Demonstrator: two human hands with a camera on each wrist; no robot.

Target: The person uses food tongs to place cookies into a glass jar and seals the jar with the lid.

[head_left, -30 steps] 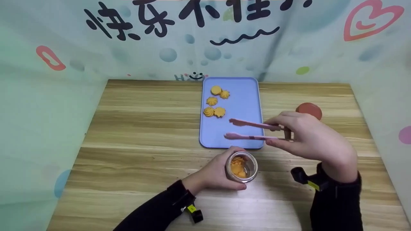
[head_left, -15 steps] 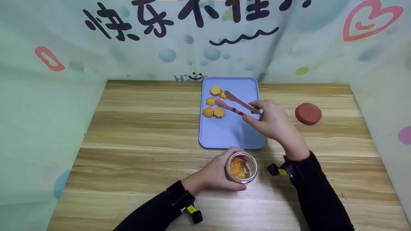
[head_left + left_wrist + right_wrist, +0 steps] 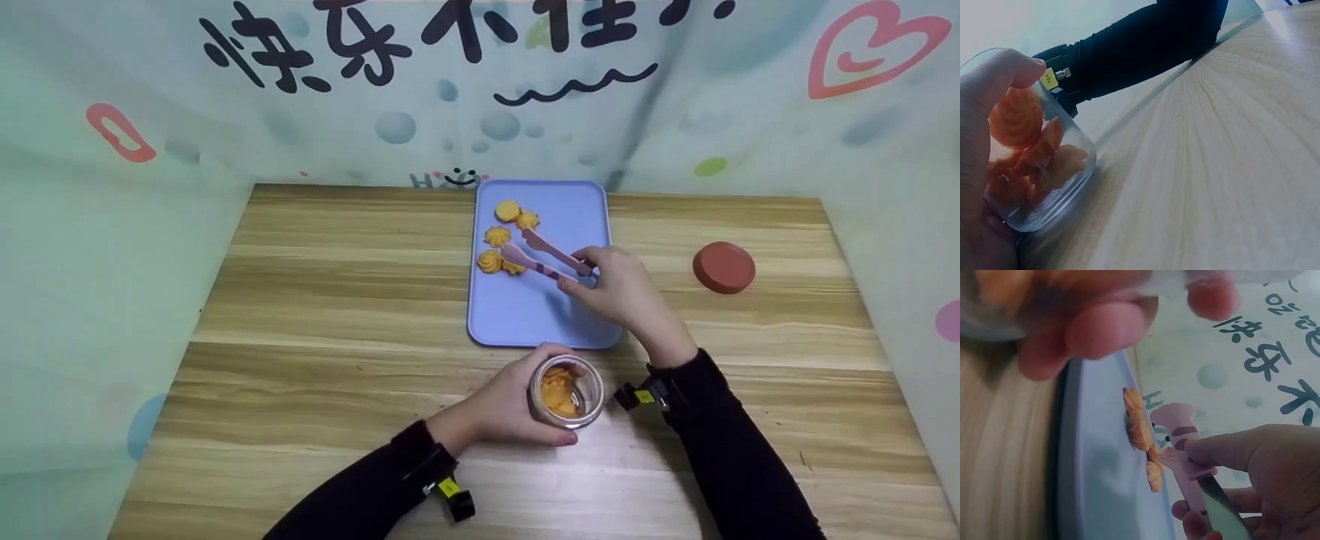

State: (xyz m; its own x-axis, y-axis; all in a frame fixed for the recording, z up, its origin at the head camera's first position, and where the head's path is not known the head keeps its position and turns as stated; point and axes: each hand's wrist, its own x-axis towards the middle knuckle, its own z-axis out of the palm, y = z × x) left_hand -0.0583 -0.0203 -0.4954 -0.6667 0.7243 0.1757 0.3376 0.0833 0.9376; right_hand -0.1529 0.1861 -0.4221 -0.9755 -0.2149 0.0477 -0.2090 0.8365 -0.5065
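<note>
My left hand grips a small glass jar with orange cookies inside, standing on the wooden table just in front of the blue tray. The same jar fills the left wrist view, my fingers wrapped round it. My right hand holds pink tongs over the tray, their tips at a cookie in the nearer pair. The right wrist view shows the tongs beside the cookies. Several more cookies lie at the tray's far left.
A red round lid lies on the table to the right of the tray. A printed backdrop with black characters closes off the back and both sides. The wooden table stretches out to the left.
My right hand carried the tongs from near the jar out to the cookies, then drew them slightly nearer to the closer pair. The left hand and jar stayed put.
</note>
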